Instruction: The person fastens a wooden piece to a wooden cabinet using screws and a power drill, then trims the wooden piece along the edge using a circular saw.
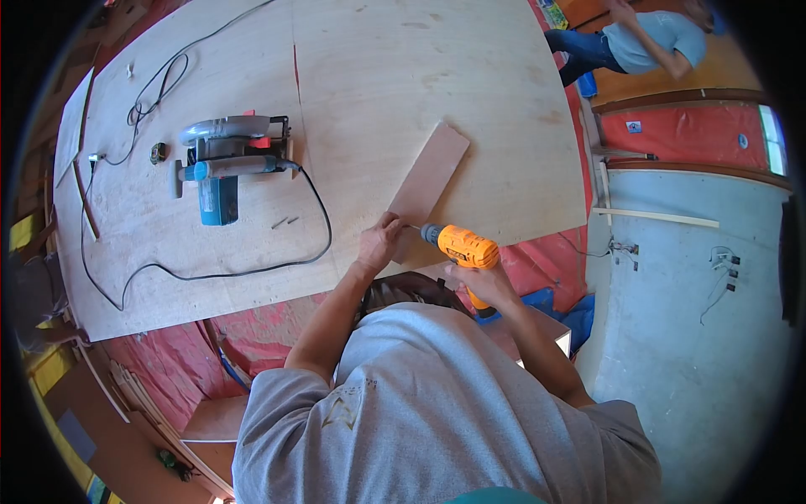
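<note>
My right hand (483,281) grips a yellow cordless drill (467,247) by its handle. Its dark chuck (432,234) points left, and a thin bit reaches toward my left fingers. My left hand (380,242) is closed at the left edge of a narrow wooden board (430,172), with the fingertips pressed together by the bit's tip. Whatever the fingers pinch there is too small to make out. The board lies at a slant on a large plywood sheet (369,92), its near end close to my body.
A teal circular saw (220,189) rests on the plywood, its black cord (227,275) looping toward me. Left of it sits a small tape measure (158,152); two small metal pieces (285,223) lie nearer. Another person (655,42) stands beyond the sheet's right side. Red sheeting (176,361) covers the floor.
</note>
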Demonstrator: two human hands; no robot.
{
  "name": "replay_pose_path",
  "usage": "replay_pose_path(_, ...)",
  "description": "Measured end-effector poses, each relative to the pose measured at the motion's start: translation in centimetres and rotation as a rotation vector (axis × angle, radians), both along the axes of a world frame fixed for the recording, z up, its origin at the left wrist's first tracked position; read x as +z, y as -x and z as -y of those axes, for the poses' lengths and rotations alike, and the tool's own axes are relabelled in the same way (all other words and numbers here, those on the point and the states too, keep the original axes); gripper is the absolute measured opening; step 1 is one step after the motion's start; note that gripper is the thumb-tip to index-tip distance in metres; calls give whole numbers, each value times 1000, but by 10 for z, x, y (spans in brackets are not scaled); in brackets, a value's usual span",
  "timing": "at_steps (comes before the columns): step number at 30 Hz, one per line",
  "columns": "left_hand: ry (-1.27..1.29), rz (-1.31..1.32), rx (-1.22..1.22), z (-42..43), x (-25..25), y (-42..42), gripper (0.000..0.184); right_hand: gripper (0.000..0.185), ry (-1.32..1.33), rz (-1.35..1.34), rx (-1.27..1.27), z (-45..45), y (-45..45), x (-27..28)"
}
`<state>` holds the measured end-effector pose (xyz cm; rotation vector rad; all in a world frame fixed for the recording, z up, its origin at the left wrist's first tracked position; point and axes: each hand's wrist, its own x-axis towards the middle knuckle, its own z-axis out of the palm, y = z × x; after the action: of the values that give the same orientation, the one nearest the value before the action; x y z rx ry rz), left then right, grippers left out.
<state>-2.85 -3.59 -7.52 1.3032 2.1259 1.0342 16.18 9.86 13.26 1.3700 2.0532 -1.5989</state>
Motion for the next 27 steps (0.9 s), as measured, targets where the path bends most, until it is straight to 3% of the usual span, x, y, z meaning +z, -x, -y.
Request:
replay_pose_path(8,-71,-71,-51,3,-6,1,23,36,-65,-23,87,-7,6,7)
replay_pose_path(17,-145,-123,-91,9,-26,2,29,45,-14,191,178,-19,23,17)
replay_pose_path(23,-141,-102,-96,10,-25,3,30,46,-230,96,368,-18,19,-1)
replay_pose_path(27,-131,-44,-92,11,-24,2,29,47,-189,257,338,-13,32,15)
